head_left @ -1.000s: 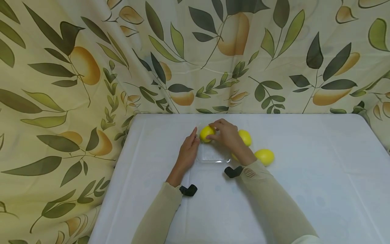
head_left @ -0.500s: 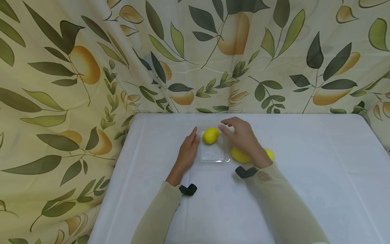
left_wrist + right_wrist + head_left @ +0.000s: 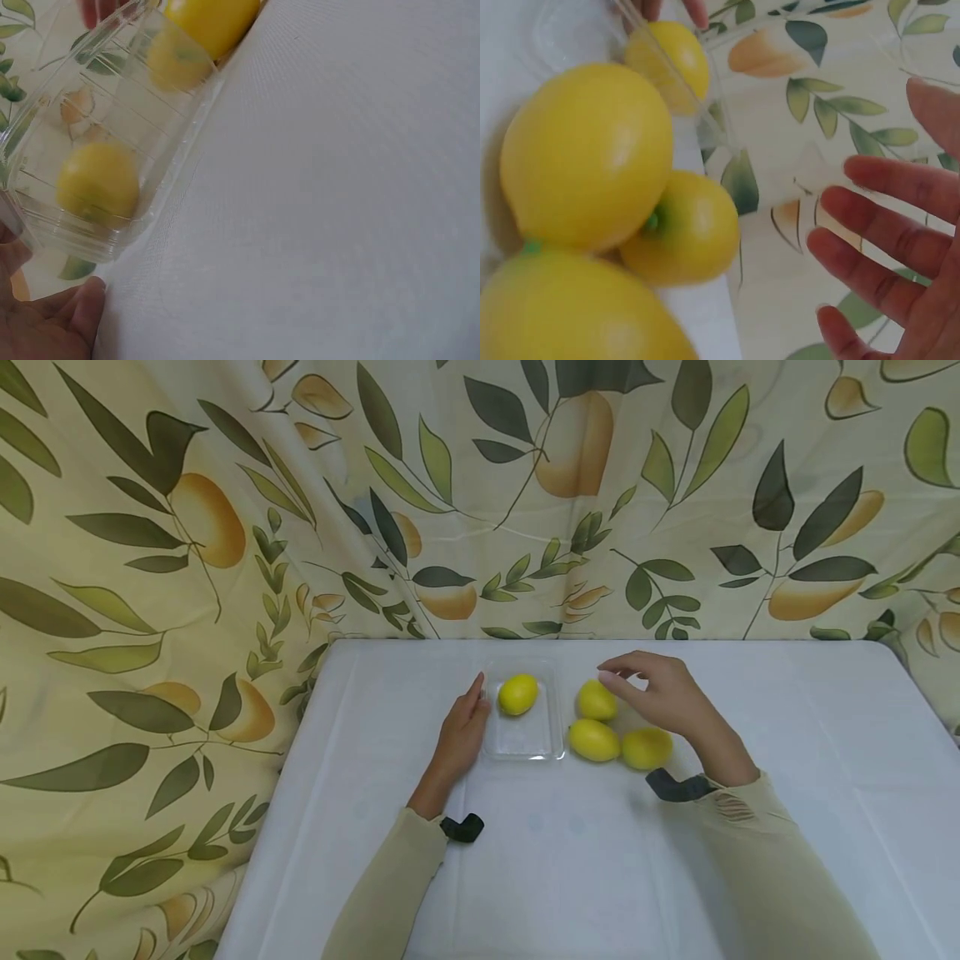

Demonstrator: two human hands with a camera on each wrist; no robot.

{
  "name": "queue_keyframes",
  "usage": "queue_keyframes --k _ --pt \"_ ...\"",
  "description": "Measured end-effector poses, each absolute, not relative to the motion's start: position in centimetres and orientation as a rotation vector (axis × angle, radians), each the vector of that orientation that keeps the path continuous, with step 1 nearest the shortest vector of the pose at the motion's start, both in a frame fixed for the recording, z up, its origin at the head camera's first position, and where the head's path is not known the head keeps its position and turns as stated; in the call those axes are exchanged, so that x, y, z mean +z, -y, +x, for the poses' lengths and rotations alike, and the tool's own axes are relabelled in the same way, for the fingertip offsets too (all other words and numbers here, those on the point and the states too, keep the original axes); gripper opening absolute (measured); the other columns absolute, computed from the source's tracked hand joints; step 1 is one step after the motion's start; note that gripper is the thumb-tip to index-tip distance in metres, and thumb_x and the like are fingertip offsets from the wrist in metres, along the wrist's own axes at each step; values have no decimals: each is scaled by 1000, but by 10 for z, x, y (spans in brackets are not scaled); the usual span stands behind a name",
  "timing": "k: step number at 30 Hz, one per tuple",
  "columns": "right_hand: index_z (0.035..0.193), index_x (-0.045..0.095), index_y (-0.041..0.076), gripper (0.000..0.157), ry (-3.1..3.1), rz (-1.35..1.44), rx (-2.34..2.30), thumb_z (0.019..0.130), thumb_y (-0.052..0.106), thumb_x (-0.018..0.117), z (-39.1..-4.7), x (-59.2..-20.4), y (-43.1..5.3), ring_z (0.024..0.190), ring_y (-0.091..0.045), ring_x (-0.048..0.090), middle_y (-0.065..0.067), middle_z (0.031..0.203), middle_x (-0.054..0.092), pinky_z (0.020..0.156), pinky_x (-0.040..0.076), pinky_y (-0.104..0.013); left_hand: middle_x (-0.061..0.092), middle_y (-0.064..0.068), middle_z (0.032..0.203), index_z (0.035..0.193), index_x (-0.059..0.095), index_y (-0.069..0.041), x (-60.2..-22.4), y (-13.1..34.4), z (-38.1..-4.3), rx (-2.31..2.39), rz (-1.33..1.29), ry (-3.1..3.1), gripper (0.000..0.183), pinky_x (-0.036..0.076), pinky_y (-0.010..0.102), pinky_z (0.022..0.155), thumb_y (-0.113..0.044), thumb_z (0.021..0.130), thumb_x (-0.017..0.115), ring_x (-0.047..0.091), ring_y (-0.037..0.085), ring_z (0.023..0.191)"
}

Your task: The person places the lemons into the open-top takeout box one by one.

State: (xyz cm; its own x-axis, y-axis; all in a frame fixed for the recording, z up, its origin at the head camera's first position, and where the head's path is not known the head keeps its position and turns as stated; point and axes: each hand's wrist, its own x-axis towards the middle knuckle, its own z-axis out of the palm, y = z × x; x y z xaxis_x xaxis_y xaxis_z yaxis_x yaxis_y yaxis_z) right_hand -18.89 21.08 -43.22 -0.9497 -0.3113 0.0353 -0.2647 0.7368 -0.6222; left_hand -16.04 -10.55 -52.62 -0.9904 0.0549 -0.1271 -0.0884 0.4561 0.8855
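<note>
In the head view a clear plastic container stands on the table with one yellow lemon inside. My left hand rests along the container's left side, fingers fairly straight. The left wrist view shows the thumb beside the container's end. Over the lemons on the right hovers my right hand, holding nothing. Its fingers are spread in the right wrist view. Three lemons lie right of the container: a back one, a front-left one and a front-right one.
A white cloth covers the table. Behind and to the left hangs a curtain printed with leaves and fruit. Dark cameras are strapped to both wrists.
My right hand has let go of the lemon in the container and moved right, over the other lemons. The left hand has stayed at the container's side.
</note>
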Motion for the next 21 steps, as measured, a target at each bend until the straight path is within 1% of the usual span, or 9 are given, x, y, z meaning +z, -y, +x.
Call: queue_keyframes --k 4,6,10,13,16,21 --pt "128 70 9 41 -2851 -497 -986 101 39 63 -180 -433 -228 114 -31 61 -12 125 70 100 47 -61 47 -3 154 159 22 -49 -526 106 -160 1568 -22 -2563 52 28 49 125 -44 109 35 39 17 147" --pt "128 70 8 41 -2850 -509 -974 101 39 63 -176 -435 -236 113 -30 61 -12 122 71 99 47 -61 46 -3 155 159 22 -50 -527 106 -160 1569 -21 -2564 51 29 49 125 -45 109 35 39 17 148" --pt "128 69 9 40 -2842 -514 -975 100 37 65 -169 -439 -250 111 -30 63 -11 121 72 98 47 -61 46 -3 155 159 22 -49 -527 105 -160 1573 -21 -2560 52 29 50 124 -44 109 35 39 18 148" --pt "129 69 11 40 -2832 -493 -980 99 38 67 -164 -442 -259 111 -30 64 -10 123 72 98 47 -61 46 -3 155 160 23 -47 -527 105 -159 1571 -25 -2558 52 29 51 124 -43 109 36 40 19 147" --pt "131 67 11 43 -2810 -460 -978 98 39 68 -160 -446 -266 112 -31 63 -11 125 71 99 45 -62 47 -2 155 160 24 -47 -526 104 -159 1570 -33 -2560 52 29 51 124 -43 109 36 40 19 147" --pt "137 63 12 51 -2770 -434 -995 94 39 73 -155 -455 -275 115 -33 62 -13 128 70 100 44 -62 47 -2 154 158 23 -51 -524 104 -158 1575 -48 -2558 51 29 50 124 -43 109 37 40 19 147"
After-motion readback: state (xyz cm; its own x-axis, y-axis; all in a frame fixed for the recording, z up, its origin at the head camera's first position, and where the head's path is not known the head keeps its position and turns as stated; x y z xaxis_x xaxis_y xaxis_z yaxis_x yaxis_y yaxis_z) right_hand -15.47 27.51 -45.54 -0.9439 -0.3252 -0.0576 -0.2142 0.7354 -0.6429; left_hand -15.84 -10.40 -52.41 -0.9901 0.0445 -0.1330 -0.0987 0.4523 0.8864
